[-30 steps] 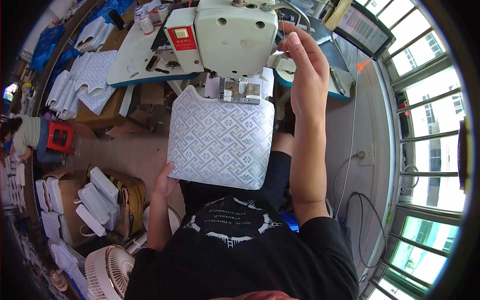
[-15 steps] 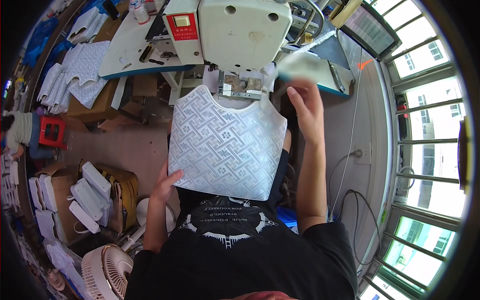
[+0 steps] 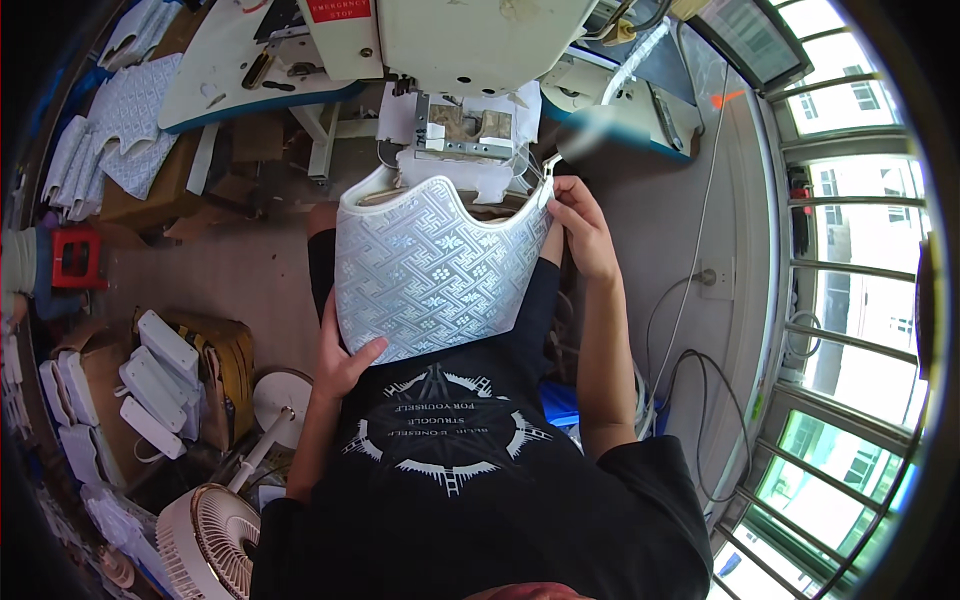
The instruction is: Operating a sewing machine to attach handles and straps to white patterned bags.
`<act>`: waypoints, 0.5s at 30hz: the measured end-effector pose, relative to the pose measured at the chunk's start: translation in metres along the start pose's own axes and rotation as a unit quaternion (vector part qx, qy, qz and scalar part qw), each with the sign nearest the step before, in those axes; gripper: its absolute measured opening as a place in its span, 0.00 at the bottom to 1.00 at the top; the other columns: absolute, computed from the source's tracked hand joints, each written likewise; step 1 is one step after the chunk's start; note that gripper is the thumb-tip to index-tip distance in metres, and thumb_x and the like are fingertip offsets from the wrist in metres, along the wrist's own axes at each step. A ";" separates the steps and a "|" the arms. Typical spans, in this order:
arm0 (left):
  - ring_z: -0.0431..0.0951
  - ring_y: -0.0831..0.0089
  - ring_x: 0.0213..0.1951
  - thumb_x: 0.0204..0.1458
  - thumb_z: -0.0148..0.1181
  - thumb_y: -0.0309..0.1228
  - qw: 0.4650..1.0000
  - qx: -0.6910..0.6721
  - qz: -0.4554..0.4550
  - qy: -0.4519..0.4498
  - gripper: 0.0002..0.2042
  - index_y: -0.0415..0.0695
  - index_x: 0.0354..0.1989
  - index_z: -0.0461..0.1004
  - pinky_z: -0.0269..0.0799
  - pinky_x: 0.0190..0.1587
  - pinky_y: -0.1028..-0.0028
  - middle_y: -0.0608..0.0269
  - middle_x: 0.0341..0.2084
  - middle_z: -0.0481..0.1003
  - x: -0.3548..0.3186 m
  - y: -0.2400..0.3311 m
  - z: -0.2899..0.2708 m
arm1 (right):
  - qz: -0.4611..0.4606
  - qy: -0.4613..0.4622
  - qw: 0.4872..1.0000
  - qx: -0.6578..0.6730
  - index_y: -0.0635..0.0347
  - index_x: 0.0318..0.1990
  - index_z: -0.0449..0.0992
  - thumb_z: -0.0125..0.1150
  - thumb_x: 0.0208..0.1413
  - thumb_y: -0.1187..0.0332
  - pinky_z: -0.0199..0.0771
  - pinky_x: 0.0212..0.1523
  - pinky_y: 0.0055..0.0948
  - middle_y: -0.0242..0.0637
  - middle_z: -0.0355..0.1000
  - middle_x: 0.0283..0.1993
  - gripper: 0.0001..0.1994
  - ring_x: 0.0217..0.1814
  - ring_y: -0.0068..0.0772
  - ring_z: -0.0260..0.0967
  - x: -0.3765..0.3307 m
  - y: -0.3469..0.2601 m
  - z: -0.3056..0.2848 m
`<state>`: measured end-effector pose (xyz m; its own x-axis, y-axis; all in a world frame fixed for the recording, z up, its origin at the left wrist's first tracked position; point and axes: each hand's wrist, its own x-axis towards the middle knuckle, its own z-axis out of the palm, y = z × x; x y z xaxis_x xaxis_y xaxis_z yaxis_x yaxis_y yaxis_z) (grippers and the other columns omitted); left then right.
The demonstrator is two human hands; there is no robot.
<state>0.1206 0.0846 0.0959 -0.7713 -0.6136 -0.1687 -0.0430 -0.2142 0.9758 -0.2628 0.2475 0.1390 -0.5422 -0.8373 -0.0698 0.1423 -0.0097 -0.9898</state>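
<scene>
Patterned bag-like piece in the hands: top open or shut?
Open: the patterned piece gapes at the top, its white-trimmed edges standing apart with a brownish inside showing between them.

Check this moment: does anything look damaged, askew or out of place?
One thing: the white sheet below the sewing machine's metal clamp has a ragged lower edge, so it looks torn, perhaps just scrap backing. The patterned bag, held by the left hand and right hand, shows no obvious damage.

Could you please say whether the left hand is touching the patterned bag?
Touching: the head view shows the left hand gripping the patterned bag, thumb over its lower edge.
</scene>
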 end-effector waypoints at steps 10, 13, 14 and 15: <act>0.65 0.59 0.69 0.46 0.76 0.31 1.000 0.014 -0.004 0.023 0.52 0.33 0.77 0.47 0.58 0.71 0.60 0.46 0.68 0.63 -0.008 -0.005 0.006 | 0.014 0.011 1.000 0.015 0.65 0.58 0.71 0.49 0.68 0.77 0.65 0.65 0.26 0.35 0.74 0.52 0.13 0.60 0.26 0.70 0.004 0.008 0.004; 0.64 0.58 0.70 0.45 0.77 0.32 0.999 0.041 -0.009 0.010 0.53 0.34 0.77 0.47 0.57 0.72 0.60 0.46 0.69 0.63 -0.004 -0.005 0.004 | 0.010 0.012 1.000 0.016 0.65 0.57 0.71 0.49 0.69 0.76 0.65 0.65 0.26 0.34 0.75 0.51 0.13 0.59 0.26 0.70 0.006 0.009 0.002; 0.64 0.58 0.70 0.45 0.77 0.32 0.999 0.041 -0.006 0.006 0.53 0.34 0.77 0.47 0.57 0.72 0.60 0.46 0.69 0.63 -0.003 -0.006 0.004 | 0.006 0.015 1.000 0.018 0.65 0.57 0.71 0.49 0.69 0.76 0.65 0.65 0.26 0.34 0.75 0.51 0.13 0.59 0.26 0.70 0.005 0.007 0.000; 0.64 0.58 0.69 0.47 0.76 0.32 0.999 0.038 -0.008 0.003 0.52 0.34 0.77 0.47 0.58 0.71 0.60 0.46 0.68 0.63 -0.004 -0.008 0.006 | 0.001 0.019 1.000 0.017 0.65 0.57 0.71 0.49 0.69 0.76 0.65 0.65 0.26 0.34 0.75 0.51 0.13 0.59 0.26 0.70 0.003 0.003 -0.002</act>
<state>0.1203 0.0934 0.0894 -0.7670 -0.6146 -0.1843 -0.1033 -0.1653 0.9808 -0.2656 0.2460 0.1361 -0.5726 -0.8162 -0.0772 0.1714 -0.0272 -0.9848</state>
